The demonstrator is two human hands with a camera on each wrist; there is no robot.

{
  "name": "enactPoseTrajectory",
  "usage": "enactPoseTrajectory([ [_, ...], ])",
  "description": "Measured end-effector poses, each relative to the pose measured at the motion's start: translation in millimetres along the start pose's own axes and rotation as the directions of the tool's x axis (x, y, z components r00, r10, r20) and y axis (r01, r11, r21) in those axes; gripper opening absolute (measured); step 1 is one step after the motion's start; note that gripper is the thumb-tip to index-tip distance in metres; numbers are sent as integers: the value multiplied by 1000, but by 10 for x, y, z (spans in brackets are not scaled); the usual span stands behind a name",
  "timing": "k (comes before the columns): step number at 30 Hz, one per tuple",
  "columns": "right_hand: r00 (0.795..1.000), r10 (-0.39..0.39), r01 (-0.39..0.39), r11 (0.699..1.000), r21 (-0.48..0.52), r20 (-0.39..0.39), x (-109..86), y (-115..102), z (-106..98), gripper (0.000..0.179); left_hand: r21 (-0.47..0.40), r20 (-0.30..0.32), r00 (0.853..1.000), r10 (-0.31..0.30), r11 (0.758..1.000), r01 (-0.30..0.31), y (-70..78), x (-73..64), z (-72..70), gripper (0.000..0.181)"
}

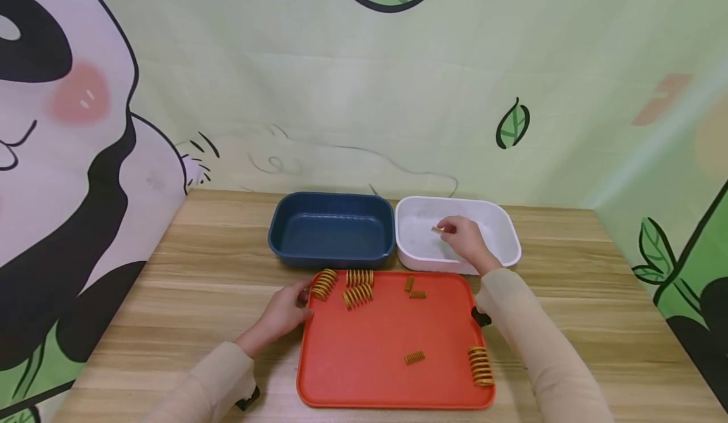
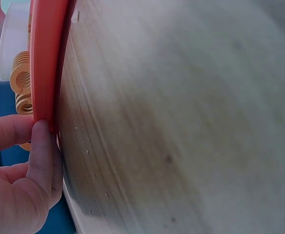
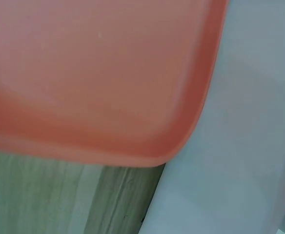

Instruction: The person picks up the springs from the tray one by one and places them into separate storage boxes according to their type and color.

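The person's right hand [image 1: 463, 239] is over the white bin [image 1: 500, 236], thumb and fingertips pinching a small gold piece [image 1: 436, 229] — too small there to make out its coils. The left hand [image 1: 282, 311] grips the red tray [image 1: 364, 360] by its left rim, near the far corner, with fingers above and below the edge. Three large springs [image 1: 324, 285] lie close to that corner; a fourth large spring [image 1: 481, 367] lies along the right rim. Two small springs [image 1: 418, 294] sit near the far edge, and another small spring [image 1: 414, 358] lies nearer the person. A blue bin [image 1: 332, 233] stands beside the white one — all on a wooden table [image 1: 227, 265].
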State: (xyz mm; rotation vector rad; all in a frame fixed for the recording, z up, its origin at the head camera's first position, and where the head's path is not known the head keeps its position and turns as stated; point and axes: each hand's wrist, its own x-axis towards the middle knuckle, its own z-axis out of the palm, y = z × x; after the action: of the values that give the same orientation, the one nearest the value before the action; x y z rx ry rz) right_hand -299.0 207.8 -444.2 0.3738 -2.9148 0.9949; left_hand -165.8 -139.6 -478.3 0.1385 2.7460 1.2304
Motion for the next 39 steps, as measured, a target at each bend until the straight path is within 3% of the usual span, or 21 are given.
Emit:
enactPoseTrajectory([
  [6,1000,25,-25,998,50,3,8,-10,-33,18,8,-8,1000,7,1000,-7,-4,-3,1,54],
  [19,996,74,-77,995,63,48,70,74,-2,18,5,-16,1000,11,1000,-11,-29,-8,5,54],
  [39,956,204,-219,974,54,210,133,202,-24,21,19,-30,999,14,1000,-14,-23,-2,11,55],
])
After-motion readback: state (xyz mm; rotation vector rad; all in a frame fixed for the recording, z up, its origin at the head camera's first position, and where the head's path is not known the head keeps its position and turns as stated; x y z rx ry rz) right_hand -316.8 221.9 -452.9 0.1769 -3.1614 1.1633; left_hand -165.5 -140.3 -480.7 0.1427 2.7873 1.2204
